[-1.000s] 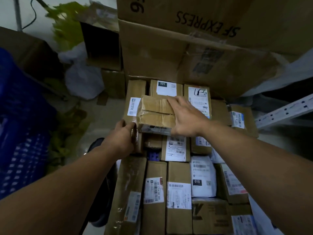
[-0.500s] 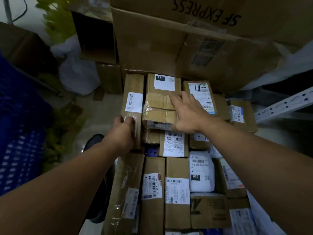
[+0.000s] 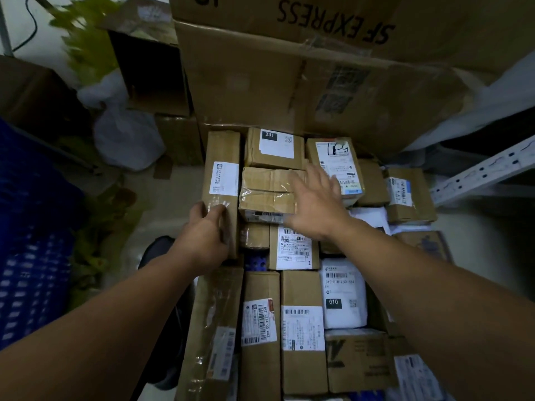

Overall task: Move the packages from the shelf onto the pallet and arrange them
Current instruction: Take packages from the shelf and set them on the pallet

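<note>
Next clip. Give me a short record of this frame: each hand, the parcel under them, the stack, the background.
Left: left hand grips the near end of the narrow box
Right: right hand open, fingers spread over the taped parcel; blurred, contact unclear
Parcel: taped parcel lies flat beside the narrow box, in front of the 231 box
Stack: labelled parcels packed in close rows
Behind: SF EXPRESS carton
Right edge: white shelf rail
</note>
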